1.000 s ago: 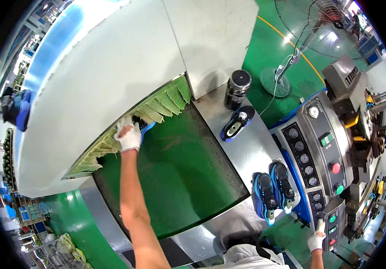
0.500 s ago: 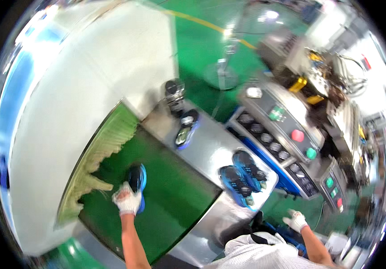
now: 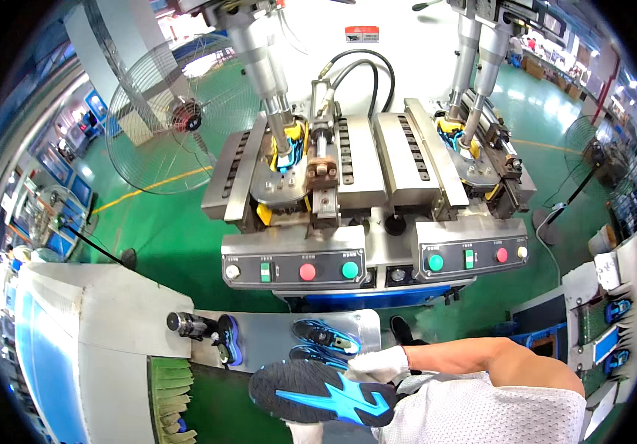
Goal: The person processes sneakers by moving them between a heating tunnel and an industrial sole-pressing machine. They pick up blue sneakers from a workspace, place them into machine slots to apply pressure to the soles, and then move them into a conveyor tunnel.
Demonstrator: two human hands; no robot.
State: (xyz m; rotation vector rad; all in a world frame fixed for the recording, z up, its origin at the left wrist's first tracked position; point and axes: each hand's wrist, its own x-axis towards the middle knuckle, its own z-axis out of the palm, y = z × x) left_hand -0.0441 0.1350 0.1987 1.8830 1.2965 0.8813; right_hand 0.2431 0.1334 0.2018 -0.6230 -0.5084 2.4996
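In the head view, we have one dark, blue-marked shoe (image 3: 318, 392) raised off the counter (image 3: 263, 331), in front of its near edge, with the sole turned toward us, the toe to the left and the heel to the right. Our left hand (image 3: 307, 433) is below the midfoot; most of it is hidden behind the sole, but we judge that it is grasping the shoe and bearing its weight. Our right hand (image 3: 379, 364) meets the heel end along the upper edge; we cannot tell whether that grip is clenched or only resting there.

To handle it well, we should carry the weight under the midfoot, steady the heel with the right glove, and keep the gloves from creasing the upper. Turning the shoe smoothly about its length looks safer than twisting it by the heel alone.

Near the counter's right end sits a pair of shoes (image 3: 324, 335), just behind the raised heel, so we do best to keep the work toward us. At its left end, a single shoe (image 3: 229, 340) rests beside a dark bottle (image 3: 191, 325), well apart from our right hand.
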